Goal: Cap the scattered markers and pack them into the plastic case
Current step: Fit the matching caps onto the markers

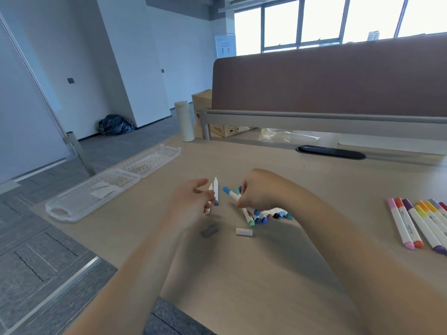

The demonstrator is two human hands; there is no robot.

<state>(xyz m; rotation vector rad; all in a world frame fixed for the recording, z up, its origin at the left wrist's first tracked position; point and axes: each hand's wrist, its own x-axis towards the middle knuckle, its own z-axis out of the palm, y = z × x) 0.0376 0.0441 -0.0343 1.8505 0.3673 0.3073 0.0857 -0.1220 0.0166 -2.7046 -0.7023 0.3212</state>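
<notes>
Our left hand (193,204) pinched a white marker (216,189), a cap (210,230) waiting below those fingers (202,183); our right hand (258,189) gripped blue markers (229,193).

Beige desk (266,274), brown partition (326,81), bright windows (314,18), grey carpet (36,238), white walls (121,56)

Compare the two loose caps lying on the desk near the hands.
The grey cap is dark; the white cap is pale. The grey cap lies on the left, slanted; the white cap lies on the right, nearly level, closer to the marker pile. Both lie loose on the desk.
</notes>
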